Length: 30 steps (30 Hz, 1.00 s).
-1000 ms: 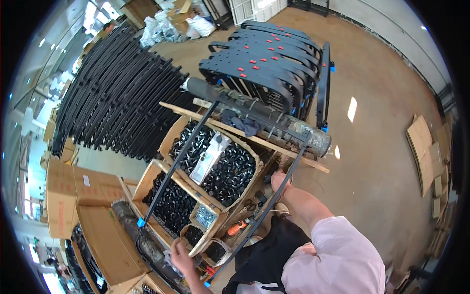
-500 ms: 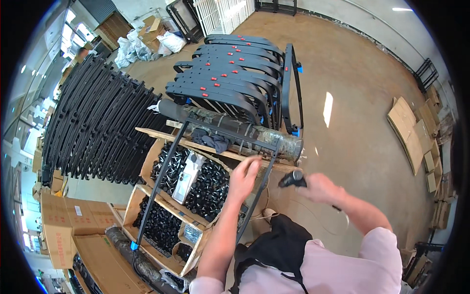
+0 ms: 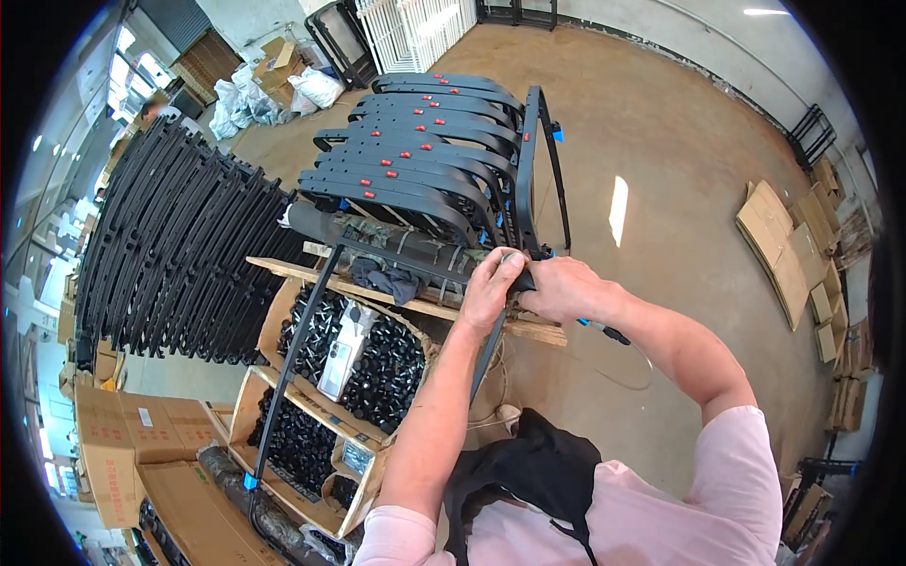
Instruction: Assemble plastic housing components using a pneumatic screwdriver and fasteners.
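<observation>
In the head view, the right hand [image 3: 564, 289] is closed around a dark tool [image 3: 525, 280] at the far right corner of the black frame [image 3: 297, 349], and the left hand [image 3: 489, 291], with its fingers bent narrow, is at this same corner, just beside the tool, but I cannot tell if it pinches some small piece. The far bar of the frame passes above a wrapped roll [image 3: 311, 223], while between its two sides a white flat packet [image 3: 342, 358] lies on black-headed bolts [image 3: 392, 368].
</observation>
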{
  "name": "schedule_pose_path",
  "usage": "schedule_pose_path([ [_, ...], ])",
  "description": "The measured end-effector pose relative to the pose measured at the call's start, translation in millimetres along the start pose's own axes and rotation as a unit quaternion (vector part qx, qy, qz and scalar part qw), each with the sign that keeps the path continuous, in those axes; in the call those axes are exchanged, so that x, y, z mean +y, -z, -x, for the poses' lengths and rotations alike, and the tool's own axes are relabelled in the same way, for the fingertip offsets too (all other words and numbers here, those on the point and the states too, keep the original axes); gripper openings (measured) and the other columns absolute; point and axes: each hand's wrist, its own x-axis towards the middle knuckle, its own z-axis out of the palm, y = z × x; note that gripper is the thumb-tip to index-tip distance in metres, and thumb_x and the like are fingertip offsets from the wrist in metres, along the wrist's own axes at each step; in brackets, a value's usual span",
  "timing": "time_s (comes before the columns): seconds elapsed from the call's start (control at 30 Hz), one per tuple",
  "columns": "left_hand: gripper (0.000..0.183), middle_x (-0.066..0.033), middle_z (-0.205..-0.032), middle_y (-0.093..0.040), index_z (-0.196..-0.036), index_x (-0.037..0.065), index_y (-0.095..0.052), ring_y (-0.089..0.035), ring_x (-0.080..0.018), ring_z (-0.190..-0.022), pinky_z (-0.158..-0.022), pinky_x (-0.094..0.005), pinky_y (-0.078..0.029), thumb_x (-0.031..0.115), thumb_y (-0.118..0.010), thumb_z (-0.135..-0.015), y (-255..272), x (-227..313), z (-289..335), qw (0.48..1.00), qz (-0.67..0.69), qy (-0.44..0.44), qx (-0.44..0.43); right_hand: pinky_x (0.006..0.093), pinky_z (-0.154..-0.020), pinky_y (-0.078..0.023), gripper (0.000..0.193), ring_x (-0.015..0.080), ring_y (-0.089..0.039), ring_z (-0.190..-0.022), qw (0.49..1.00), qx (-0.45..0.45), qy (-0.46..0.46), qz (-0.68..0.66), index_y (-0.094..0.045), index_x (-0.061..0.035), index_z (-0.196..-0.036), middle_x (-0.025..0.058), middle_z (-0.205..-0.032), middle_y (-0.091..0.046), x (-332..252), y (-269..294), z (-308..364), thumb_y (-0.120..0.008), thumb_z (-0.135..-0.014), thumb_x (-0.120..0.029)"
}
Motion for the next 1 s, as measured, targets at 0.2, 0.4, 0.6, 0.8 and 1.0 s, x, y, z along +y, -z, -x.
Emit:
schedule_pose_path([
  [0.2, 0.034, -0.0043, -0.107, -0.069, -0.114, 0.003, -0.07, -0.06, -0.0173, -0.105, -0.098, -0.0341, -0.047, 0.034, -0.06, -0.105, 11, -14, 0, 0.99, -0.111, -0.075, 0.054, 0.0501, -0.081, -0.058, 0.044, 0.0396, -0.075, -0.089, 1.0, -0.004, -0.007, 0.005, -0.07, 0.0046, -0.104, 0.0246, -0.09, -0.075, -6, -5, -11, -0.062, -0.088, -0.036],
  [0.4, 0.035, -0.0105, -0.117, -0.068, -0.11, 0.003, -0.072, -0.062, -0.0232, -0.111, -0.1, -0.0391, -0.048, 0.03, -0.05, -0.105, 15, -36, -8, 0.975, -0.19, -0.059, 0.102, 0.0483, -0.08, -0.059, 0.035, 0.0364, -0.076, -0.091, 0.998, -0.015, -0.028, -0.061, -0.078, -0.0024, -0.098, 0.0204, -0.095, -0.077, -2, -21, -18, -0.071, -0.08, -0.032],
  [0.6, 0.041, -0.0065, -0.111, -0.061, -0.118, 0.004, -0.059, -0.061, -0.0199, -0.104, -0.092, -0.0375, -0.049, 0.044, -0.052, -0.108, 9, -36, 2, 0.997, 0.061, 0.015, 0.036, 0.0367, -0.062, -0.059, 0.02, 0.0234, -0.075, -0.064, 0.993, 0.029, -0.076, -0.089, -0.076, 0.0013, -0.085, 0.0131, -0.075, -0.075, -5, -43, -13, -0.071, -0.077, -0.016],
  [0.8, 0.043, -0.0085, -0.11, -0.063, -0.118, 0.004, -0.06, -0.062, -0.0206, -0.1, -0.09, -0.0374, -0.049, 0.045, -0.052, -0.109, 10, -34, -5, 0.997, 0.072, 0.023, -0.011, 0.0408, -0.076, -0.059, 0.026, 0.0292, -0.076, -0.084, 0.991, 0.043, -0.103, -0.075, -0.079, -0.0017, -0.093, 0.0171, -0.09, -0.077, -11, -44, -17, -0.072, -0.078, -0.022],
  [1.0, 0.035, -0.0084, -0.113, -0.072, -0.117, 0.002, -0.071, -0.065, -0.0185, -0.105, -0.096, -0.0362, -0.05, 0.03, -0.057, -0.102, 14, -31, -2, 0.998, -0.04, -0.034, 0.029, 0.0484, -0.084, -0.059, 0.034, 0.0331, -0.076, -0.095, 0.996, 0.072, -0.014, -0.04, -0.081, -0.0033, -0.098, 0.0199, -0.1, -0.078, -9, -53, -34, -0.074, -0.075, -0.027],
])
